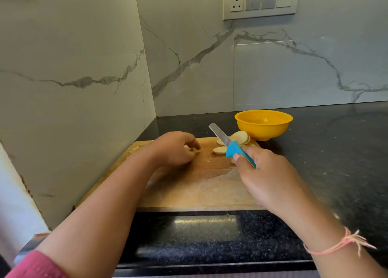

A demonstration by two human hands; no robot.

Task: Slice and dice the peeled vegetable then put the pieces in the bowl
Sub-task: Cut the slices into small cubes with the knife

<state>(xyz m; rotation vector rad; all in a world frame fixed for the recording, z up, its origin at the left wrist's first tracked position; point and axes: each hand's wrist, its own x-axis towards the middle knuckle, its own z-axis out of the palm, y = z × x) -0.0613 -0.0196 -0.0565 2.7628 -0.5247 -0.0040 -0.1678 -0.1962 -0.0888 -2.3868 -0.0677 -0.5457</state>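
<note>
Starting at the left, we see a few small pale diced pieces on the far left corner of the wooden cutting board, partly hidden behind our left forearm. Our left hand hovers palm down over the far middle of the board, its fingers bent loosely downward with the tips near the wood. A pale scrap shows just under them, and we cannot tell whether they pinch it or merely touch it.

Just to the right, one oval slice of the peeled vegetable lies flat on the board, apart from the left hand. Beyond it, more slices lean in an overlapping stack at the board's far right corner.

Our right hand grips the blue handle of the knife, fingers curled round it and thumb pressed on top. The blade points away and to the left, crossing in front of the stack. A pink thread circles the right wrist.

The yellow bowl stands on the dark speckled counter, just beyond the board's far right corner and near the stacked slices.
</note>
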